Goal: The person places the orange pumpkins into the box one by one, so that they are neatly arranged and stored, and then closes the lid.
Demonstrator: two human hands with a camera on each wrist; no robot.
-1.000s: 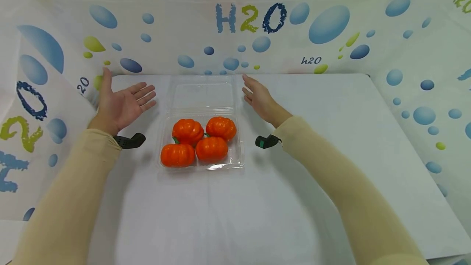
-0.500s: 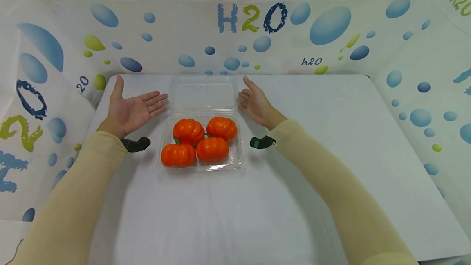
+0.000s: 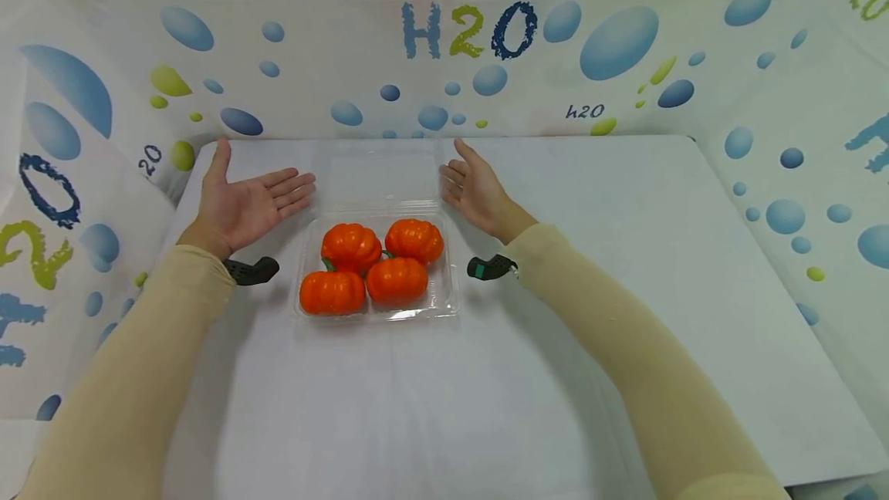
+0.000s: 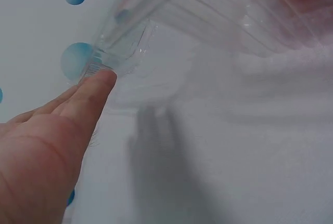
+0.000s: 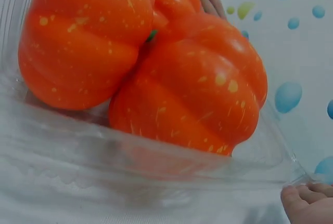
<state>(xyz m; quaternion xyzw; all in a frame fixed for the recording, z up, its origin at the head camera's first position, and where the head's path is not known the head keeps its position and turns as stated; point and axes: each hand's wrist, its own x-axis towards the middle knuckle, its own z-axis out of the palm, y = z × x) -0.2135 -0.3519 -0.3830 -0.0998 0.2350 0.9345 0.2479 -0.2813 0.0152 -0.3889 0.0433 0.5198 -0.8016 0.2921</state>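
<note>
A clear plastic clamshell box (image 3: 450,280) sits on the table, its lid (image 3: 378,168) laid back towards the wall. Several small orange pumpkins (image 3: 332,293) with green stems fill the base. To the left of the lid, my left hand (image 3: 243,207) is spread, palm showing and thumb up. Its fingertips come up to the lid's edge in the left wrist view; whether they touch is unclear. On the opposite side my right hand (image 3: 479,195) has its fingers slightly bent beside the lid. The right wrist view places those fingertips (image 5: 290,195) by the plastic's corner, contact uncertain.
The white table (image 3: 556,392) extends in front of the box and far to the right. Behind it and along both sides hangs a white sheet (image 3: 312,37) with blue and green drops. Dark wrist devices (image 3: 253,271) jut out below each hand.
Both hands have moved inward towards the lid, the left one rightwards and the right one slightly leftwards. During the last half second they barely move, while the whole view shifts a little. The pumpkins stay put.
</note>
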